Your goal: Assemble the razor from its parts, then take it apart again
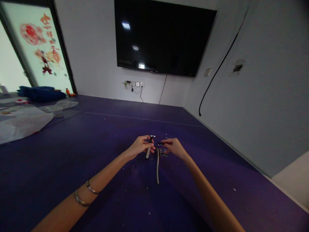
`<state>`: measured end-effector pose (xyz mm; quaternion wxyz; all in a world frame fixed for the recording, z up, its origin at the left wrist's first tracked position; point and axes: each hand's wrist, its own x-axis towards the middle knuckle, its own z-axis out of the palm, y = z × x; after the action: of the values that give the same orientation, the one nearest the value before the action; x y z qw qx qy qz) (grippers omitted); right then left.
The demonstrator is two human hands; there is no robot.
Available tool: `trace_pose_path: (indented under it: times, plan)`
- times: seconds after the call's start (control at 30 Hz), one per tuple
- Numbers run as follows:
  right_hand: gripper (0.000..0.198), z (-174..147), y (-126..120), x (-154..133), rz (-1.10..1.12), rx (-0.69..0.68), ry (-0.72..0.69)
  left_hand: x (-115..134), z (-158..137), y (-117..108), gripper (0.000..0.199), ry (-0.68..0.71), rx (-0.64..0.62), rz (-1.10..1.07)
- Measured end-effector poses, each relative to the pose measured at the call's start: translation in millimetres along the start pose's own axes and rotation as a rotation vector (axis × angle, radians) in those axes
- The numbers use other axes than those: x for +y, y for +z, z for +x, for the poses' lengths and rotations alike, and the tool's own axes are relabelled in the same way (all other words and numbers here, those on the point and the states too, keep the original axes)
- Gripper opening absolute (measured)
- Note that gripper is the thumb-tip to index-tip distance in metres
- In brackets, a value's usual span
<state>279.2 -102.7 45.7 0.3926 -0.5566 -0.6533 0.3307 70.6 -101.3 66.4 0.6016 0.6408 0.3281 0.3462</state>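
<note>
In the head view, my left hand (142, 146) pinches a razor (149, 149) with a pale handle and a dark neck, its head pointing up. Close by on the right, my right hand (175, 147) is closed on a small dark strip (160, 143), which is apart from the razor. It may be a blade piece, too small to be sure. Under my right fingers lies a clear plastic case (163, 154) with dark bits in it, partly covered by the fingers. A pale, slightly curved rod (157, 167) lies on the purple surface just below both hands.
The purple floor (96, 180) carries scattered white specks. At the far left lie clear plastic sheeting (29, 122) and a dark blue cloth bundle (42, 93). A black cable (217, 71) hangs down the right wall. A large television (164, 37) is mounted ahead.
</note>
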Motion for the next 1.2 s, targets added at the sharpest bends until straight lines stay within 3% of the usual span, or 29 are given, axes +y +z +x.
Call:
trace_pose_path:
  times: [0.3, 0.53, 0.7, 0.97, 1.2]
  plan:
    - [0.029, -0.7, 3.4, -3.1, 0.135, 0.039, 0.020, -5.0, 0.9, 0.0, 0.024, 0.021, 0.014, 0.012]
    - [0.025, -4.5, -0.5, -18.9, 0.354, 0.053, -0.044, -17.2, 2.4, 7.8, 0.031, 0.252, 0.109, 0.222]
    - [0.026, -12.6, -3.9, -38.3, 0.409, 0.044, -0.083, -21.2, -2.3, 18.8, 0.031, 0.297, 0.183, 0.373]
    - [0.025, -22.5, -2.7, -56.3, 0.410, 0.031, -0.151, -29.6, -4.6, 26.3, 0.032, 0.436, 0.241, 0.519]
    - [0.024, -25.5, -0.4, -59.5, 0.329, 0.009, -0.173, -27.1, -5.3, 26.4, 0.030, 0.471, 0.259, 0.584]
